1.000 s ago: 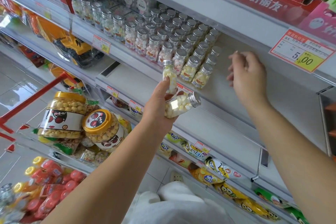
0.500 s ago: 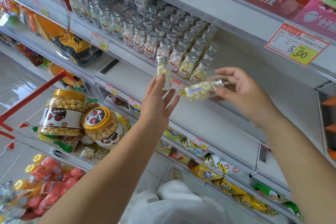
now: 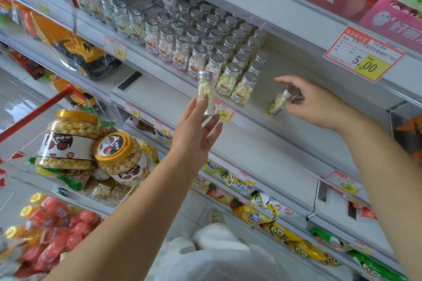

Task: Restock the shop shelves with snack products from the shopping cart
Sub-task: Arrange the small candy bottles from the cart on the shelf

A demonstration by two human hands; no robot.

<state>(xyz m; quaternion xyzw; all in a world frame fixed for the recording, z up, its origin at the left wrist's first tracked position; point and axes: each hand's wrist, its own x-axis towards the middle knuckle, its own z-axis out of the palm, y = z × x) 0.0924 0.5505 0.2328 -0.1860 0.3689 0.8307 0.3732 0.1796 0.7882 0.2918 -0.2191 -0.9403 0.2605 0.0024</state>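
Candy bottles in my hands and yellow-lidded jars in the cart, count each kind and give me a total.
Small silver-capped bottles: 2, left bottle in the left hand, right bottle in the right hand
Big yellow-lidded jars in the cart: 2, standing jar and leaning jar
Total: 4

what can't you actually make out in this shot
All head view.
- tilted candy bottle in the right hand: motion-blurred; label unreadable, shelf contact unclear.
- back rows of silver-capped bottles: contents hidden by front rows.
- 5.00 price tag: small print too small.
- red-capped bottles in the cart: blurred, cut off by the left edge.
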